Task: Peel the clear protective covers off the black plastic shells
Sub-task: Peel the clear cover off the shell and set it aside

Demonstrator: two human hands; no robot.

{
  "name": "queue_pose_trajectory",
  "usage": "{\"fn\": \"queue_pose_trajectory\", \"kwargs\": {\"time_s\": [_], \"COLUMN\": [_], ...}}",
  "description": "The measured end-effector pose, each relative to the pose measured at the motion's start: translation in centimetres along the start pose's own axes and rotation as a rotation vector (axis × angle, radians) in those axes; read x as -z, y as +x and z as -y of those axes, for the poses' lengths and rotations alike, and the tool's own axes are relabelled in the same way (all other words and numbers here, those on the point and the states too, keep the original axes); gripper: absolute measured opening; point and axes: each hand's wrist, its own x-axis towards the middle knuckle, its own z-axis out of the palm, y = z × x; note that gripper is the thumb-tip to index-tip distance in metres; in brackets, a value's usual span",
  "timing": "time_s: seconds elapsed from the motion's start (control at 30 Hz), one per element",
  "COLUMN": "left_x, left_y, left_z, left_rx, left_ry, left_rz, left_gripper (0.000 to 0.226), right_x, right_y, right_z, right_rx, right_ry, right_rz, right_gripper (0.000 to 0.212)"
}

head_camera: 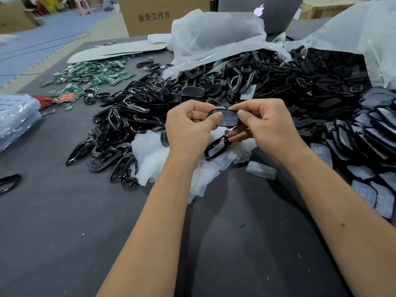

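A black shell is held at frame centre, above the desk, between both hands. The left hand pinches its left end with thumb and curled fingers; the right hand pinches its upper right edge between thumb and forefinger. A clear cover appears to lie over the shell's face, though its edge cannot be made out. A black frame hangs just below the shell, near the lower fingers of the right hand; contact cannot be told. A heap of clear covers lies beneath the hands. A pile of black shells spreads left of centre, and covered shells are stacked along the right edge. Green circuit boards are noted at upper left. White bags are open at the top, with a laptop and a carton behind them.
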Motion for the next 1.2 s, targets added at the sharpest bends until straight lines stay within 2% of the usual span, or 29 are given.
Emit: {"fn": "queue_pose_trajectory", "kwargs": {"time_s": [0.1,0.2,0.3,0.4,0.5,0.57,0.6,0.73,0.87,1.2], "left_x": [0.1,0.2,0.4,0.3,0.2,0.0,0.0,0.1,-0.1,-0.7], "left_y": [0.1,0.2,0.3,0.4,0.6,0.3,0.1,-0.2,-0.1,-0.2], "left_z": [-0.2,-0.4,-0.6,-1.1,-1.5,-1.5,-1.4,-1.2,-1.4,-1.4], "left_rx": [0.073,0.135,0.244,0.314,0.333,0.298,0.274,0.227,0.260,0.341], "left_ry": [-0.085,-0.152,-0.243,-0.358,-0.523,-0.528,-0.512,-0.451,-0.477,-0.531], "left_rz": [-0.023,-0.031,-0.010,-0.004,0.012,0.053,0.072,0.072,0.055,0.032], "left_gripper": [0.015,0.014,0.011,0.005,0.021,0.012,0.004,0.008,0.007,0.004], "right_x": [0.3,0.4,0.2,-0.2,-0.9,-1.3,-1.4,-0.6,-0.1,-0.5], "right_y": [-0.3,-0.8,-0.6,-0.3,-0.3,-0.1,-0.1,-0.2,-0.2,-0.5], "right_z": [0.2,0.2,-0.3,-0.4,0.0,0.3,0.5,0.9,0.8,0.5], "right_rx": [0.108,0.365,0.516,0.563,0.346,0.144,0.048,-0.230,-0.259,-0.091], "right_ry": [-0.068,-0.364,-0.465,-0.471,-0.229,0.022,0.134,0.437,0.545,0.453], "right_rz": [0.004,0.015,-0.025,-0.079,-0.143,-0.155,-0.128,0.076,0.174,0.010], "right_gripper": [0.042,0.055,0.038,0.022,0.011,0.004,0.006,0.012,0.016,0.027]}}
